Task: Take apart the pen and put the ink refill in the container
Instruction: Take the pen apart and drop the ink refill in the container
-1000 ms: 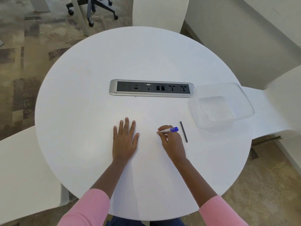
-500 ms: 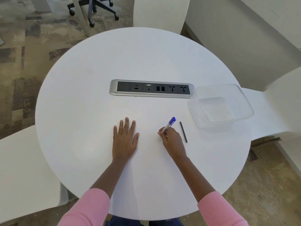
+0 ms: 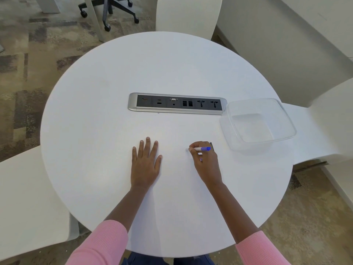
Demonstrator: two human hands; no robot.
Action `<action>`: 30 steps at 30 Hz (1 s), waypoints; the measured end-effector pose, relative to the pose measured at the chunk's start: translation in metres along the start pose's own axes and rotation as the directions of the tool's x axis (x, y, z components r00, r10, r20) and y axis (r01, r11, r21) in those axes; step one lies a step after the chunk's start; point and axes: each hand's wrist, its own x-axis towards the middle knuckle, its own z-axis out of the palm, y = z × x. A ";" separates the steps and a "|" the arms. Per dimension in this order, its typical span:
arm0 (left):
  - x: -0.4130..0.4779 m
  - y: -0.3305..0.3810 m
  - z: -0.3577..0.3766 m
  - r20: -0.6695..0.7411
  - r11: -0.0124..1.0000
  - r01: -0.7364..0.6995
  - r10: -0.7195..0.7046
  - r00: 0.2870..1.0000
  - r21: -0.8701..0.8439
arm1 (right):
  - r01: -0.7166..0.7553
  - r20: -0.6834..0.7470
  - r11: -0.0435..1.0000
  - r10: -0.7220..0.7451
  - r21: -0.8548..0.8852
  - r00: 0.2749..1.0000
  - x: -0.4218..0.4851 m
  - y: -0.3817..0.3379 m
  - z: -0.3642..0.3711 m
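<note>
My right hand grips a white pen with a blue cap, held level across the fingers, cap end to the right. A thin black stick, perhaps the ink refill, lies on the table just behind that hand; only its far tip shows. The clear plastic container stands empty at the right of the table, a short way from the pen. My left hand rests flat on the table, fingers spread, holding nothing.
The round white table carries a silver and black socket strip set into its middle, its right end touching the container. White chairs surround the table. A wheeled office chair base stands on the carpet beyond.
My right hand turned the pen from pointing up and away back to level, and shifted right so that it now covers most of the black stick. The left hand stayed put.
</note>
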 end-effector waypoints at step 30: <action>-0.001 0.001 -0.001 -0.013 0.999 -0.003 0.002 1.000 -0.035 | 0.120 -0.188 0.988 -0.101 0.096 0.977 0.036 -0.048 -0.046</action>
